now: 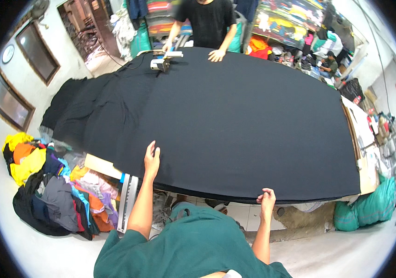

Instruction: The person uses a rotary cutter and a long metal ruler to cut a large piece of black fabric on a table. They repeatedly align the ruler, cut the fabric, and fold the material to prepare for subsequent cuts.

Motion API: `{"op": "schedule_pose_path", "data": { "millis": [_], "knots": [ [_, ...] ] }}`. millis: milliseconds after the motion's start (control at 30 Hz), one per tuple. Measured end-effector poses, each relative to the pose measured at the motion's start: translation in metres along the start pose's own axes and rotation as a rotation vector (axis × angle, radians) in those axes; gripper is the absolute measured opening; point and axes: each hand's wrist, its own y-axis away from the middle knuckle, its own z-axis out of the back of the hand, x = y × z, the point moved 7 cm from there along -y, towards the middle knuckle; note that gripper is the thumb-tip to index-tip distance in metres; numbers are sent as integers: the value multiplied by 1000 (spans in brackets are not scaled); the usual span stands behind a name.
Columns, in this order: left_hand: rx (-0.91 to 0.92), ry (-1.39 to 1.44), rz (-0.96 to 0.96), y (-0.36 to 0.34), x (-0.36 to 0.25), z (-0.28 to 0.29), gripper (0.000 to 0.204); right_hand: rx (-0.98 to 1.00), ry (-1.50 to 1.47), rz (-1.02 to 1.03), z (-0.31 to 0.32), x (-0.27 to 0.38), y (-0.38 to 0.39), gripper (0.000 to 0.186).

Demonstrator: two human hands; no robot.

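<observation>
A wide layer of black fabric [249, 120] covers the long table in front of me. My left hand [151, 161] is over the near part of the fabric, left of the middle, open with its fingers stretched out and nothing in it. At the near edge, my right hand [266, 200] has its fingers bent and closed on the border of the black fabric. Across the table a person in a black shirt has one hand by a white-and-grey cloth-cutting machine [161, 63] with a cable. That person's other hand [217, 55] lies flat on the fabric.
Wrinkled fabric bunches at the table's left end. Below it are a heap of colourful cloth [61, 194] and a metal rail [127, 201]. A green sack [369, 208] stands by the right near corner. Behind, stacked fabrics [284, 21] line the wall, and another person sits at far right.
</observation>
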Motion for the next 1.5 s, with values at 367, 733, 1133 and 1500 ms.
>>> {"op": "schedule_pose_path", "data": {
  "millis": [367, 733, 1133, 1500],
  "knots": [
    [-117, 747, 212, -119, 55, 65, 40, 341, 356, 299, -287, 54, 32, 20],
    [-785, 937, 611, 117, 99, 220, 48, 322, 577, 401, -299, 37, 37, 18],
    [-778, 1039, 601, -67, 103, 108, 37, 206, 642, 447, -309, 46, 43, 13],
    [1092, 1839, -90, -166, -409, -90, 53, 128, 668, 341, -311, 46, 34, 12]
  ]
}}
